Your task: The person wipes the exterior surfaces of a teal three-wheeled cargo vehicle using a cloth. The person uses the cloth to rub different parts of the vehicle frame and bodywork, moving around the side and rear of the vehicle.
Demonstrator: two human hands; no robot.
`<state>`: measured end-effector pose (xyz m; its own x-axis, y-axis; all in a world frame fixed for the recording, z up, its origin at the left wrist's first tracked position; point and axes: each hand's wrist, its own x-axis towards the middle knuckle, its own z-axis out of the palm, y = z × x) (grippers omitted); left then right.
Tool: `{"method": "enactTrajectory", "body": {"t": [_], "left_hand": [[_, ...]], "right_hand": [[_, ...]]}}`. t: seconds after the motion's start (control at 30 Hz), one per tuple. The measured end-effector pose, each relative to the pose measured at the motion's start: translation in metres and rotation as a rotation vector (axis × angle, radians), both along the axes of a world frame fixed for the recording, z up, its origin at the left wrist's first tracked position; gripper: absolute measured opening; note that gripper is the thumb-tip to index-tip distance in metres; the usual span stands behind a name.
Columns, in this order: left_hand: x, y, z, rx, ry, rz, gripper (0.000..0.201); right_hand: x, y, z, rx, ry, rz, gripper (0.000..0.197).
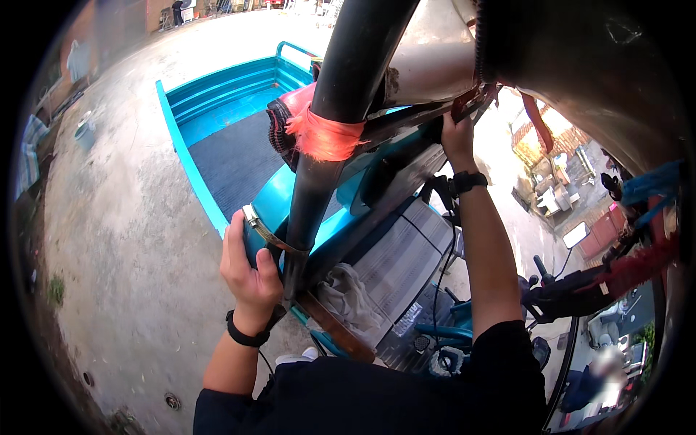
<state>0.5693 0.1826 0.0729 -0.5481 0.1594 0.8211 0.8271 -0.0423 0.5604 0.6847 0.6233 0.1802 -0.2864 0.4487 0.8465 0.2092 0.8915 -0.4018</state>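
A thick black pipe runs down the middle of the view, with a strip of red tape wrapped around it. My left hand grips the lower end of the pipe, where a metal clamp band circles it. My right hand reaches up and holds a dark metal edge under a large grey canopy. Both wrists wear black bands. A grey rag lies below the pipe.
A turquoise cargo tricycle stands beneath me, its open bed lined with a dark mat. Handlebars and a mirror sit at the right. Bare concrete ground spreads to the left, with a bucket far off.
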Motion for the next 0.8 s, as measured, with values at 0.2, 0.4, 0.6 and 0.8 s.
{"method": "enactTrajectory", "body": {"t": [0.2,0.4,0.6,0.8], "left_hand": [[0.001,-0.001,0.003,-0.024,0.015,-0.033,0.058],[-0.001,-0.004,0.005,-0.013,-0.019,-0.057,0.059],[-0.001,-0.002,0.001,-0.006,0.011,-0.063,0.061],[0.000,-0.001,0.000,0.010,0.013,-0.049,0.058]], "right_hand": [[0.016,0.001,0.000,-0.065,-0.062,-0.011,0.027],[0.007,0.010,0.007,-0.072,0.004,-0.071,0.025],[0.025,0.056,0.009,-0.064,-0.192,-0.062,0.037],[0.014,0.067,-0.007,-0.163,0.020,-0.069,0.042]]}}
